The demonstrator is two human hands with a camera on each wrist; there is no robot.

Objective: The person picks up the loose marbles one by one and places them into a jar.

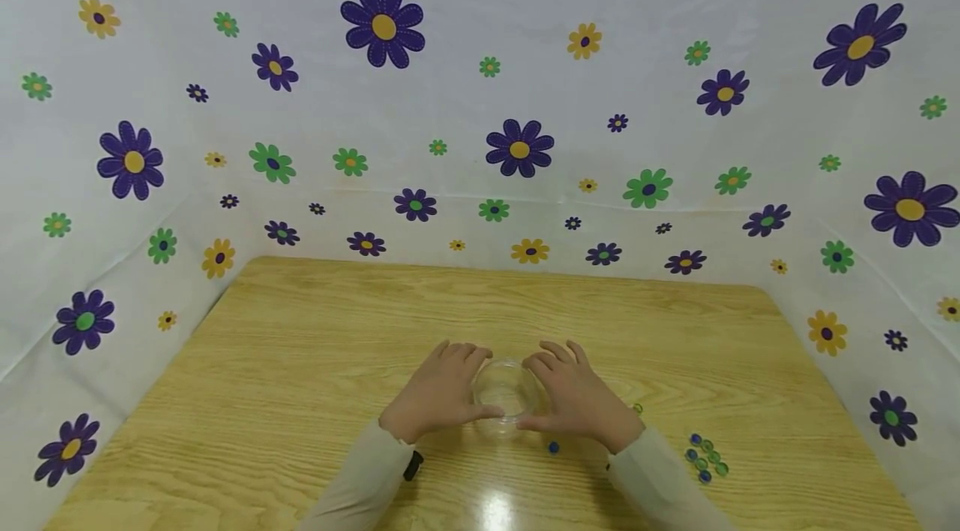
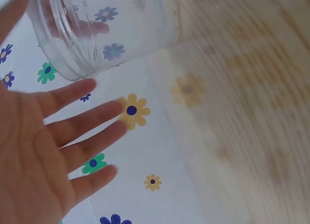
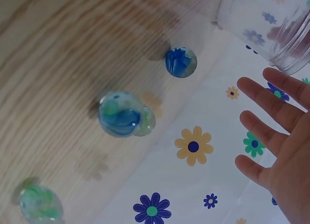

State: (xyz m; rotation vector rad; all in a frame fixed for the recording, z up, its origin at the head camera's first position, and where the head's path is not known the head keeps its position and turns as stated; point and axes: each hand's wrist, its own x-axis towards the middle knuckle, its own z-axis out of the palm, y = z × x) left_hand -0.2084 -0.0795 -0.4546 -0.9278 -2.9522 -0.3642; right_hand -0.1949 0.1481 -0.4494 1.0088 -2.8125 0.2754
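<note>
A clear, wide-mouthed jar stands upright on the wooden table between both hands. My left hand is at its left side, thumb along the front; in the left wrist view the fingers are spread and nearly straight, the index fingertip right by the jar's rim. On the other side, my right hand mirrors it, its fingers also spread out, with the jar beyond the index finger. A blue marble lies just in front of the right hand.
Several blue and green marbles lie in a loose cluster on the table to the right, by the right sleeve. Another small green marble sits beside the right wrist. A white flower-printed sheet encloses the table's back and sides.
</note>
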